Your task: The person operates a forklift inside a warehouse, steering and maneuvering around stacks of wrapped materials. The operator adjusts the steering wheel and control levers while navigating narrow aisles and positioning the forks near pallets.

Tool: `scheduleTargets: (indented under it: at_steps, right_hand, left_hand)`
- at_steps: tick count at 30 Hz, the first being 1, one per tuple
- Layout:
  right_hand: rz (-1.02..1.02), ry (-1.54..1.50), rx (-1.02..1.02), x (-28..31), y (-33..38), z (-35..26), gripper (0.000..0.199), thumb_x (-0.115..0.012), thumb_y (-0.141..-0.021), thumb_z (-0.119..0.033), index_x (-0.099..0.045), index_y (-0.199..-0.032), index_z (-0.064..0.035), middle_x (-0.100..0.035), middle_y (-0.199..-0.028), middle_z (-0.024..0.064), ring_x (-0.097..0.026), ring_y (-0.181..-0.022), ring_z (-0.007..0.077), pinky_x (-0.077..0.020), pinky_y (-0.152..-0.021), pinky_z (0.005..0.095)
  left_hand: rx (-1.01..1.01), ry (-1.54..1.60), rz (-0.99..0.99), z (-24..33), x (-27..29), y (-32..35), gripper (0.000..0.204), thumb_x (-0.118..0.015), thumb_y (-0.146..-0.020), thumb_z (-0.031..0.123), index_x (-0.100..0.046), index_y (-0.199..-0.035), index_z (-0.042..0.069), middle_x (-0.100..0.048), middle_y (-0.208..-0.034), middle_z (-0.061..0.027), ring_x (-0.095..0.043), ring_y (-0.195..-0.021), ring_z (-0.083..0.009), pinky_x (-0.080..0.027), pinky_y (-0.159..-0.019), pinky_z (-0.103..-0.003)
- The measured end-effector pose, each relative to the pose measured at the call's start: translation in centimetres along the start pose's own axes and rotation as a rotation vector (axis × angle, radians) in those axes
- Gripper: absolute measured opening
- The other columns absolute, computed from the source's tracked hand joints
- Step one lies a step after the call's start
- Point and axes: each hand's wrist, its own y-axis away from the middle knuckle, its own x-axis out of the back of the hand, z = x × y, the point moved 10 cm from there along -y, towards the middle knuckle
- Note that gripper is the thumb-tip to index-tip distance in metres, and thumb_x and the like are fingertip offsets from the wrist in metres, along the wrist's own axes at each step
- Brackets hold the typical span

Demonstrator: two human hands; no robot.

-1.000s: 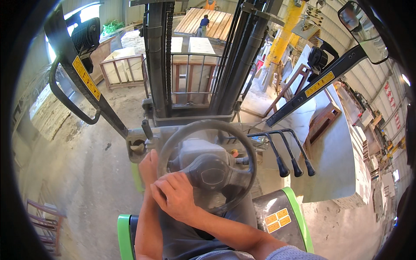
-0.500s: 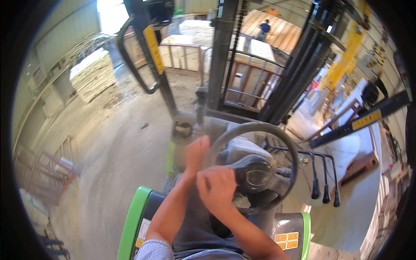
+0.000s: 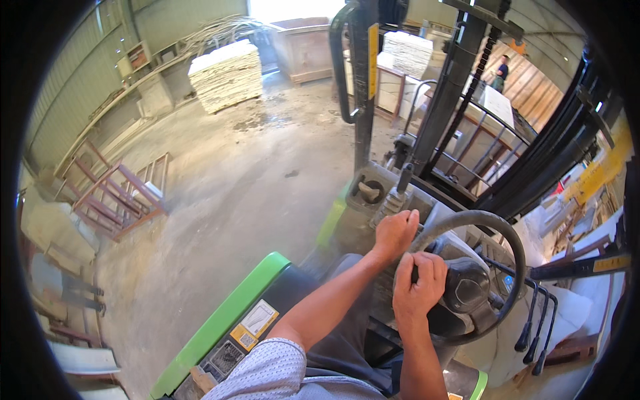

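In front of me is the black steering wheel (image 3: pixel 512 253) of a forklift with green panels. My right hand (image 3: pixel 419 285) is closed around the left side of its rim, fingers curled over the top. My left hand (image 3: pixel 397 235) makes a fist just beyond it, close to the wheel's upper left. Whatever lies inside that fist is hidden. A short upright lever (image 3: pixel 404 179) with a dark top stands past my left knuckles. Several black-knobbed control levers (image 3: pixel 533 333) hang to the right of the wheel, untouched by either hand.
The dark mast (image 3: pixel 448 93) rises ahead. A roof post (image 3: pixel 363 127) with a grab handle stands left of it. On the dusty floor are a reddish metal frame (image 3: pixel 120 197), a pale stack of sheets (image 3: pixel 228 77) and a large bin (image 3: pixel 303 50). Another person (image 3: pixel 501 73) stands far off.
My view has swung left, so the wheel, mast and hands sit farther right in the picture. My right hand stays at the wheel's left side, my left hand close by.
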Motion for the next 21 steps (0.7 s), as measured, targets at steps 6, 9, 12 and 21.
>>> scheduleTargets:
  at_steps: [6,9,12,21]
  right_hand:
    - [0.020,0.002,0.027,-0.6,-0.1,-0.9,0.014,-0.075,-0.082,-0.003,-0.062,-0.085,-0.0071,-0.064,-0.086,0.0092,-0.061,-0.080,0.0301,-0.0469,-0.072,0.0422]
    - [0.067,-0.017,0.006,-0.8,0.3,-0.9,0.015,-0.077,-0.081,-0.005,-0.064,-0.087,-0.0082,-0.065,-0.087,0.0085,-0.063,-0.084,0.0298,-0.0478,-0.076,0.0420]
    - [0.098,-0.044,-0.019,-1.0,0.5,-0.3,0.016,-0.078,-0.080,-0.005,-0.065,-0.089,-0.0086,-0.065,-0.088,0.0080,-0.064,-0.084,0.0298,-0.0477,-0.077,0.0420]
    - [0.110,-0.071,-0.037,-1.2,1.1,0.3,0.017,-0.079,-0.080,-0.006,-0.065,-0.090,-0.0098,-0.067,-0.088,0.0061,-0.064,-0.081,0.0289,-0.0478,-0.076,0.0414]
  left_hand:
    - [-0.075,-0.129,-0.090,-1.4,-0.3,-0.2,0.014,-0.052,-0.099,0.019,-0.057,-0.092,0.008,-0.067,-0.086,-0.0182,-0.067,-0.077,-0.0431,-0.052,-0.062,-0.054]
    - [-0.174,-0.062,-0.038,-0.3,1.2,-0.2,0.025,-0.051,-0.099,0.027,-0.062,-0.089,0.007,-0.068,-0.085,-0.0203,-0.066,-0.078,-0.0438,-0.052,-0.065,-0.055]
    - [0.045,0.068,-0.094,-1.6,1.1,-0.6,0.045,-0.046,-0.101,0.039,-0.066,-0.084,0.003,-0.069,-0.086,-0.0240,-0.064,-0.082,-0.0470,-0.048,-0.070,-0.056]
    - [0.118,0.133,-0.107,-2.5,0.5,-1.2,0.048,-0.045,-0.101,0.042,-0.065,-0.086,0.001,-0.063,-0.084,-0.0269,-0.057,-0.079,-0.0493,-0.043,-0.070,-0.052]
